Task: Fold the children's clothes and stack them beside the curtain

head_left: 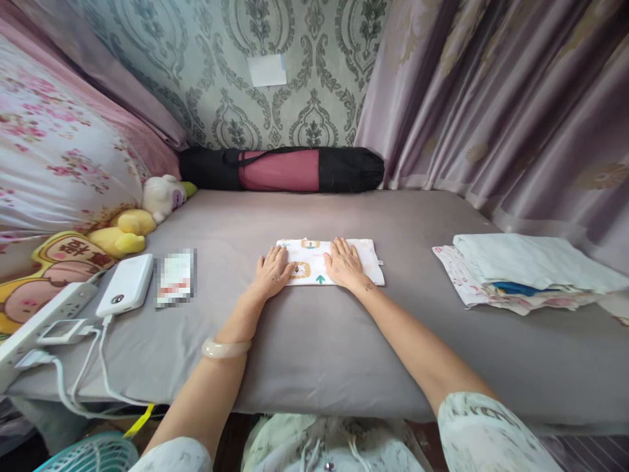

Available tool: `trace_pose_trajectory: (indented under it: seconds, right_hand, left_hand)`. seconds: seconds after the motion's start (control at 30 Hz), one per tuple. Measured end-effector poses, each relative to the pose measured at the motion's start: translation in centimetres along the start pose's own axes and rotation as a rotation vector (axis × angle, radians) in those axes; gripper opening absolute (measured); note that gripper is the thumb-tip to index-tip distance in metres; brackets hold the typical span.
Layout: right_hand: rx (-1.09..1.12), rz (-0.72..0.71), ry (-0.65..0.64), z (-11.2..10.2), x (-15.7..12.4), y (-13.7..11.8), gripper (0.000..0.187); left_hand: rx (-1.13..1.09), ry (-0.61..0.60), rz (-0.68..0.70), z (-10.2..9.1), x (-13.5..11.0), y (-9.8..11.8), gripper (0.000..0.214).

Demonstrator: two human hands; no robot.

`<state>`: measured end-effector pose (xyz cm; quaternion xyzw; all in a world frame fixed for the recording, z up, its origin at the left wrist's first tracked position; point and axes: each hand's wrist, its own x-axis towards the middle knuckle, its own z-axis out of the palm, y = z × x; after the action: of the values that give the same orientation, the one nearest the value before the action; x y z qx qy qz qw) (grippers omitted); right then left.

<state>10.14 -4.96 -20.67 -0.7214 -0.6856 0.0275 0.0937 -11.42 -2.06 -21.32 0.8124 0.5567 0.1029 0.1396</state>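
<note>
A folded white cloth (pixel 317 262) with lion faces and green leaf prints lies flat on the grey sheet (pixel 314 341), its long side running left to right. My left hand (pixel 273 270) rests on the cloth's left end, palm down with fingers stretched out. Flat on the cloth, right of its middle, lies my right hand (pixel 344 262), fingers extended. Neither hand grips anything. The parts of the cloth under both palms are hidden.
A stack of folded cloths (pixel 531 269) lies at the right. At the left are a white power bank (pixel 126 285), a blurred packet (pixel 175 278), a power strip (pixel 44 328) with cables, and plush toys (pixel 122 233). A black and pink rolled bag (pixel 280 169) lies along the back wall.
</note>
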Motion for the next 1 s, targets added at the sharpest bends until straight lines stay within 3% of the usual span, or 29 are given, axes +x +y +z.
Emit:
trace_pose_trajectory:
  seconds: [0.27, 0.57, 0.83, 1.0]
  right_hand:
    - [0.025, -0.034, 0.022, -0.6, 0.2, -2.2, 0.059]
    - [0.054, -0.06, -0.029, 0.5, 0.3, -4.4, 0.06]
    - [0.096, -0.133, 0.001, 0.8, 0.9, -7.1, 0.06]
    - [0.085, -0.128, -0.013, 1.2, 1.1, -7.4, 0.062]
  left_hand:
    - [-0.024, 0.04, 0.025, 0.3, 0.1, -0.3, 0.061]
    - [-0.082, 0.076, 0.042, 0.5, 0.3, -0.8, 0.059]
    - [-0.141, 0.145, 0.01, 0.2, 0.5, -1.0, 0.053]
    - [-0.243, 0.269, -0.037, -0.3, 0.8, -1.5, 0.046]
